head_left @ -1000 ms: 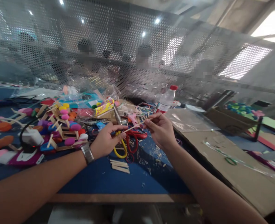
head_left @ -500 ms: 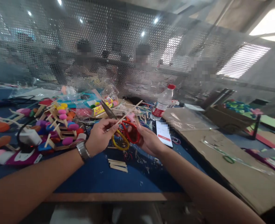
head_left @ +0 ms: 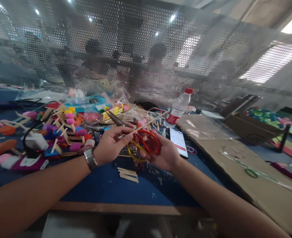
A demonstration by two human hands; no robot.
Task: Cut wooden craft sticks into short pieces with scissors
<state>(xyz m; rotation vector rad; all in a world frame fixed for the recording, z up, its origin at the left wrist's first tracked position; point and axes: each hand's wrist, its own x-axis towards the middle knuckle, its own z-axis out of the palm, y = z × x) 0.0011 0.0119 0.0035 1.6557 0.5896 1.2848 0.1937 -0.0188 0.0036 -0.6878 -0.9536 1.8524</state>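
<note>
My left hand (head_left: 114, 142), with a metal watch on its wrist, pinches a thin wooden stick (head_left: 152, 121) between thumb and fingers. The stick slants up to the right, passing over the scissors. My right hand (head_left: 167, 153) is closed around the handles of a pair of scissors (head_left: 157, 147), one loop red and the other yellow. Its metal blades point up and left behind my left hand, which partly hides them. Below both hands, several short cut sticks (head_left: 128, 174) lie on the blue tabletop (head_left: 98, 188).
Left lies a heap of colourful wooden-stick pieces (head_left: 68, 132) beside a purple power strip (head_left: 28, 162). A water bottle (head_left: 177, 110) and a lit phone (head_left: 178, 142) stand and lie to the right, near cardboard (head_left: 222, 165). Behind is a perforated screen (head_left: 136, 66) with people beyond.
The stick has tilted flatter and reaches further right. The scissors' loops have turned and shifted right, with my right hand's fingers now lower around them. The whole view has shifted slightly.
</note>
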